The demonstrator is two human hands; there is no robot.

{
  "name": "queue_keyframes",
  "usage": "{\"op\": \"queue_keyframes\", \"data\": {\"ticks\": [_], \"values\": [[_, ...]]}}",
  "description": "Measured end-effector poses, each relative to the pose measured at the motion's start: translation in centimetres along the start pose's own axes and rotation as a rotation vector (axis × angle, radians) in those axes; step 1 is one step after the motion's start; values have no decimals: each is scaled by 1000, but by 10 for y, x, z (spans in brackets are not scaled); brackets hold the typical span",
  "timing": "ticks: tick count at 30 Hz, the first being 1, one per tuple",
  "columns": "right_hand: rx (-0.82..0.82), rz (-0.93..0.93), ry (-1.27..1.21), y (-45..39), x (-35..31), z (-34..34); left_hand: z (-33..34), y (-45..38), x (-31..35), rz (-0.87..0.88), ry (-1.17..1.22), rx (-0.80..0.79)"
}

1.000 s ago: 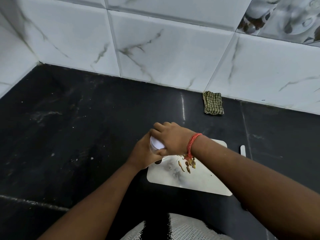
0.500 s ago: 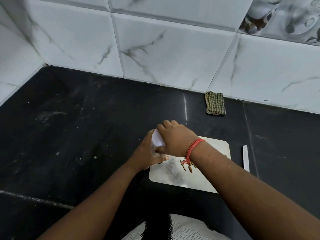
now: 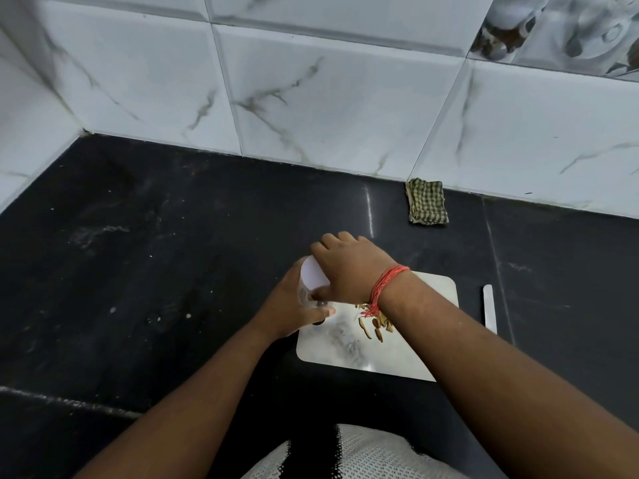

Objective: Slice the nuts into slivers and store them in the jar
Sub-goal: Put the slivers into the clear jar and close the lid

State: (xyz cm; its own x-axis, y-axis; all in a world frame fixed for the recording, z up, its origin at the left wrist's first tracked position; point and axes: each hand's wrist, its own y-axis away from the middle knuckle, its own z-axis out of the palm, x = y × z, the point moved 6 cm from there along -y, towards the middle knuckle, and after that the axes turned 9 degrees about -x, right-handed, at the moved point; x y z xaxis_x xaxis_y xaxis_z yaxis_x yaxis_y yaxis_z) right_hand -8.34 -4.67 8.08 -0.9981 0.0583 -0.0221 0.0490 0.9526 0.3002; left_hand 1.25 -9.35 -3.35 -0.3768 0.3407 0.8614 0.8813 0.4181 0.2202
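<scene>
Head view: the left hand [image 3: 294,307] wraps around a small clear jar [image 3: 306,295] at the left edge of the white board [image 3: 408,357]; the jar's contents are hidden by the fingers. The right hand [image 3: 349,267] curls over the white lid [image 3: 313,276] on top of the jar, gripping it. A few nut slivers [image 3: 375,324] lie on the board, just under the right wrist with its red thread [image 3: 383,286].

Against half a second ago, both hands keep the same grip and the slivers lie as before.

A knife [image 3: 489,309] lies just right of the board, apart from it. A checked cloth [image 3: 427,202] sits by the wall. The black counter [image 3: 138,271] spreads wide to the left.
</scene>
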Motion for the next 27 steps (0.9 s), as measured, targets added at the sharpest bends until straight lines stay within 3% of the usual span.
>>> {"op": "queue_keyframes", "data": {"ticks": [7,19,24,27], "values": [[-171,-228,-106,-5,-9,2,-1,2,3,-46,-75,11],[-241,-359,-138,1,-11,-2,-5,4,6,-53,-51,2],[-308,-295,-173,0,-5,-3,-6,4,5,-46,-19,-3],[-172,-133,6,-4,0,-4,-6,4,7,-48,-16,-31]]}}
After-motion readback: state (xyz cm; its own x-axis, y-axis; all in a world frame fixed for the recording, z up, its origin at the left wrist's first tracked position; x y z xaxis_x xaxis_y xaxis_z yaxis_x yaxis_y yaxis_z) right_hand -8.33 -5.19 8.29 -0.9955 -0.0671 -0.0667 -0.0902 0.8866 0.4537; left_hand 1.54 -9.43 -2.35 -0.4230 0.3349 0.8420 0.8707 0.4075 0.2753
